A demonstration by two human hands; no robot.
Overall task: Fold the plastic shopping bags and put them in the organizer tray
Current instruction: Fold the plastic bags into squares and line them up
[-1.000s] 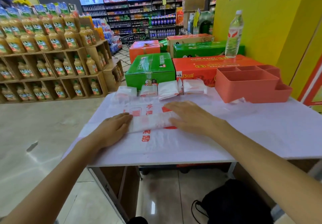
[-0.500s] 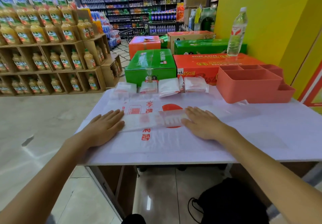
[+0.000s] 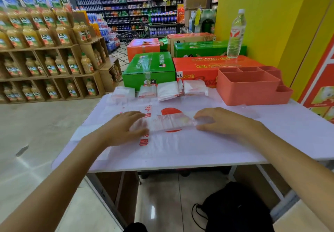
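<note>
Gripped at both ends: left hand (image 3: 124, 128) curled over the left end of the folded bag strip (image 3: 166, 123), fingers on top and thumb near the front edge; right hand (image 3: 216, 121) pinching the right end, thumb tucked below the front edge, fingers arched over. Strip lying across the middle of the white table (image 3: 289, 132), on top of a flat spread bag (image 3: 171, 146) with red print. Long axis running left to right, one hand at each end, so neither nearer than the other. Organizer tray (image 3: 253, 94) standing to the far right, just beyond the right hand and closer to it than to the left. Probably calling for an end-over-end fold along that axis, then a carry by the right hand. Four folded bags (image 3: 159, 90) in a row at the far edge, left of the tray, none inside it yet.
</note>
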